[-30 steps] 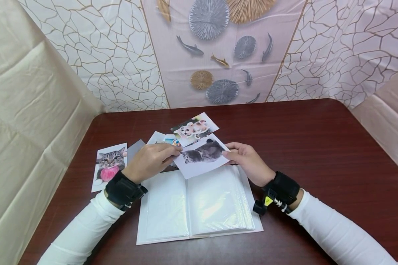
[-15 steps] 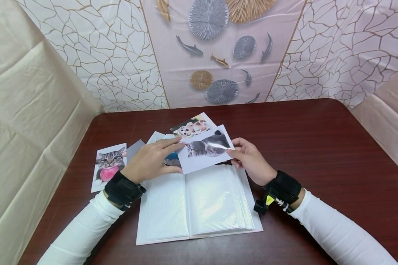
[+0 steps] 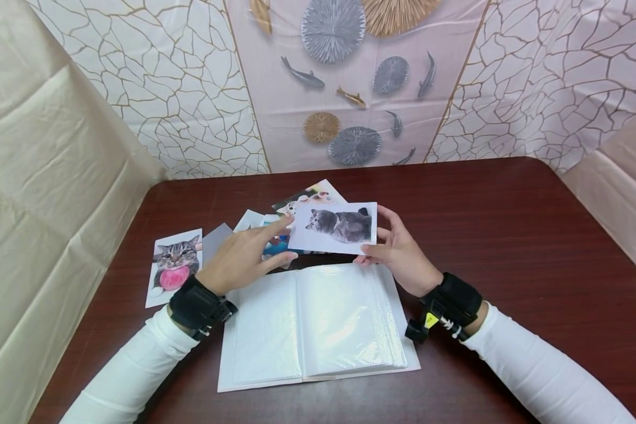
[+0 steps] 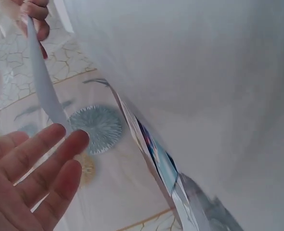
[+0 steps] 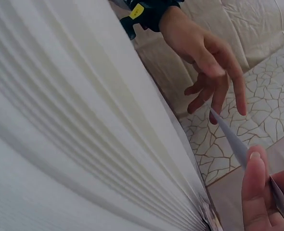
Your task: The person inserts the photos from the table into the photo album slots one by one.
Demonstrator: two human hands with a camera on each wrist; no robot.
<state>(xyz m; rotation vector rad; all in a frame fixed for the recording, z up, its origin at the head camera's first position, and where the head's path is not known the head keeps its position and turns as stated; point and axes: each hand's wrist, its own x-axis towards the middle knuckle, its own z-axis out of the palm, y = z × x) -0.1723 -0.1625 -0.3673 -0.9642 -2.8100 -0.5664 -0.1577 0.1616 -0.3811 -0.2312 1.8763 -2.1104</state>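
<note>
My right hand (image 3: 400, 256) pinches a photo (image 3: 328, 228) of a grey cat by its right edge, thumb at the lower right corner. The photo is held level above the far edge of an open photo album (image 3: 350, 321) with clear sleeves. At the photo's left edge my left hand (image 3: 249, 256) has its fingers and thumb spread. In the left wrist view those fingers (image 4: 50, 178) are loosely extended near the edge-on photo (image 4: 43, 82); whether they touch it I cannot tell. The right wrist view shows my right thumb (image 5: 254, 175) against the photo.
Behind the held photo lie a kitten photo (image 3: 302, 200) and several overlapping prints (image 3: 251, 219), partly hidden. Further left a tabby cat photo (image 3: 176, 268) lies on the dark red table (image 3: 509, 247). A patterned cloth (image 3: 191, 88) hangs behind the table.
The cat photo has turned from tilted to level. My left hand has gone from holding its left edge to spread fingers. The album and the other photos have stayed put.
</note>
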